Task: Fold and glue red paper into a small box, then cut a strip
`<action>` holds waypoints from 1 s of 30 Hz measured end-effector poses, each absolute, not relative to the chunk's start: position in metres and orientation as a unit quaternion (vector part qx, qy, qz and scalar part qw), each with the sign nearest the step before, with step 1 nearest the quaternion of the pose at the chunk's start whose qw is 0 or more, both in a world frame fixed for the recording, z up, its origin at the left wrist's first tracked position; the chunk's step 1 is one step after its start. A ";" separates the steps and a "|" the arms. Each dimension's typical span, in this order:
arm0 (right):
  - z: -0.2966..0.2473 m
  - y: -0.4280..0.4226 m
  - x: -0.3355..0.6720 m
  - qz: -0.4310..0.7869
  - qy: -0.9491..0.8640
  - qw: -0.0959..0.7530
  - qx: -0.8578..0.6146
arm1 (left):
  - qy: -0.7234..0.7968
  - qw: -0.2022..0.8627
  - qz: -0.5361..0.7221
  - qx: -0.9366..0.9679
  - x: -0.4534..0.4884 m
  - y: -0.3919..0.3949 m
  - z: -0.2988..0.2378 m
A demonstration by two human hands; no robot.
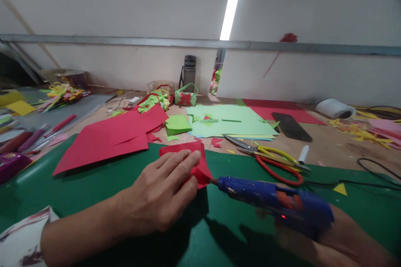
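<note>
My left hand (163, 194) lies on a folded red paper piece (188, 152) on the green cutting mat (94, 187), fingers stretched flat and pressing it down. My right hand (316, 238) grips a blue hot glue gun (275, 200), mostly hidden beneath it. The gun's nozzle touches the red paper's right edge, just beside my left fingertips.
Red sheets (109, 137) lie to the left and light green sheets (228, 121) behind. Scissors with yellow and red handles (269, 158), a black phone (291, 126), a white glue stick (303, 154), a small green paper basket (186, 95) and a dark bottle (189, 71) are farther back.
</note>
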State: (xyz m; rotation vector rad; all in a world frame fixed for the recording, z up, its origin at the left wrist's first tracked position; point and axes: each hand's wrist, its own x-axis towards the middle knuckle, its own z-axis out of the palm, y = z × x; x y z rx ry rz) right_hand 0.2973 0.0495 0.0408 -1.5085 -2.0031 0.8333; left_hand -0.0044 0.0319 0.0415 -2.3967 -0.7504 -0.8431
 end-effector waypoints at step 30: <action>0.062 0.047 0.285 0.334 -0.780 0.142 -0.510 | -0.265 0.258 -0.271 -0.889 0.000 0.031 0.038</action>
